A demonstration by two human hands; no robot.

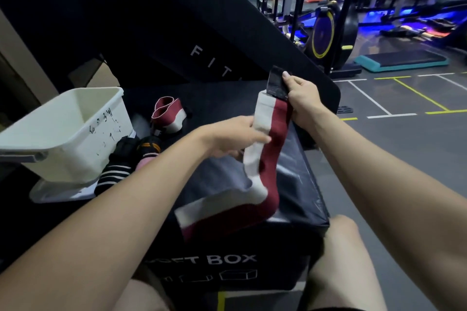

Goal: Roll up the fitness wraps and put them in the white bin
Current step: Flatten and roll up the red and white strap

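The right hand (302, 98) pinches the black end tab of a red-and-white wrap (262, 159), holding it up above the black padded surface (300, 184). The left hand (235, 137), just below and left of the right, closes its fingers around the wrap's upper part; the rest hangs down and trails across the surface toward the person. Beyond the left hand lies a second red-and-white wrap (168, 116), loosely coiled. Farther left stands the white bin (65, 134), with dark striped wraps (118, 169) beside its base.
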